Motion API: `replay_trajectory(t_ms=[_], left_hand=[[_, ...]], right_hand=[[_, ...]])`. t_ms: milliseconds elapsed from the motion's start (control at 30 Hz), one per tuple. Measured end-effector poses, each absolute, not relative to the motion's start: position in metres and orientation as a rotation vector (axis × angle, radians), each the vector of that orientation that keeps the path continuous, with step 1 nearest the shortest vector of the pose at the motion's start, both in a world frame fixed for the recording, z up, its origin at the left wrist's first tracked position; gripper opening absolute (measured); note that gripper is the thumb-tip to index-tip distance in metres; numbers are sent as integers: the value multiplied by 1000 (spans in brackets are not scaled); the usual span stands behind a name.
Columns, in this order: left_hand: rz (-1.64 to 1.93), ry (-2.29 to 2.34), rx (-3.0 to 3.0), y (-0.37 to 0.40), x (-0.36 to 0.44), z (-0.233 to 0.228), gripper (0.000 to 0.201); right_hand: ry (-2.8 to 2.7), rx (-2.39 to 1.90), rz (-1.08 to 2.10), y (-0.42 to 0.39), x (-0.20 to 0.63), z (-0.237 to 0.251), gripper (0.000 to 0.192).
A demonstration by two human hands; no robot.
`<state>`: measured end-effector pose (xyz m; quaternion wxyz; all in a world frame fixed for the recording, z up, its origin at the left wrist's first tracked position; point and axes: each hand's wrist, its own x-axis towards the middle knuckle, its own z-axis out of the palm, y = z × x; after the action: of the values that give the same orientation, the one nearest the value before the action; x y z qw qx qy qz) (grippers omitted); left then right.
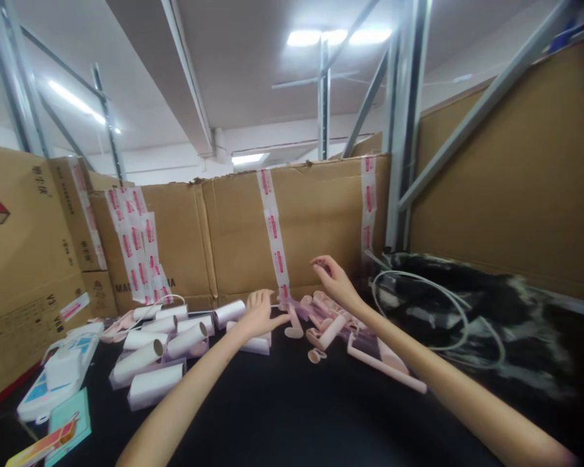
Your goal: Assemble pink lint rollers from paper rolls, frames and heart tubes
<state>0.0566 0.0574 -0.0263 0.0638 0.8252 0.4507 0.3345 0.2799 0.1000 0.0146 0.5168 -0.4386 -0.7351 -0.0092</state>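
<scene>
Both my arms reach forward over a black table (292, 415). My left hand (259, 312) hovers with fingers spread above a white roll (255, 344), next to a pile of wrapped white rolls (168, 347). Raised and loosely open, my right hand (333, 279) hangs just above a heap of pink plastic handles (324, 318). A long pink handle (384, 366) lies under my right forearm. Neither hand holds anything that I can see.
Taped cardboard walls (316, 220) close off the back and both sides. A dark furry bundle with white cord (448, 311) lies at the right. Blue and white packets (53, 383) and printed cards (63, 431) lie at the left front edge. Metal rack posts (403, 130) rise behind.
</scene>
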Motion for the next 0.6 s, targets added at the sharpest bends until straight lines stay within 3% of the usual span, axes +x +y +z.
replay_trajectory(t_ms=[100, 233, 367, 500, 600], left_hand=[[1296, 1402, 2413, 33, 9, -36, 55], [1649, 1366, 2242, 6, -23, -56, 44], [1597, 1345, 2140, 1, -29, -74, 64], [1580, 1274, 1839, 6, -25, -82, 90], [1525, 1048, 1451, 6, -20, -82, 79]], right_hand=[[-2016, -1013, 16, 83, 231, -1, 30], [-2353, -1031, 75, 69, 173, -36, 42], [-2467, -1042, 108, 65, 167, -47, 34], [-2460, -947, 332, 54, 184, -33, 40], [-2275, -900, 545, 42, 187, -24, 44]])
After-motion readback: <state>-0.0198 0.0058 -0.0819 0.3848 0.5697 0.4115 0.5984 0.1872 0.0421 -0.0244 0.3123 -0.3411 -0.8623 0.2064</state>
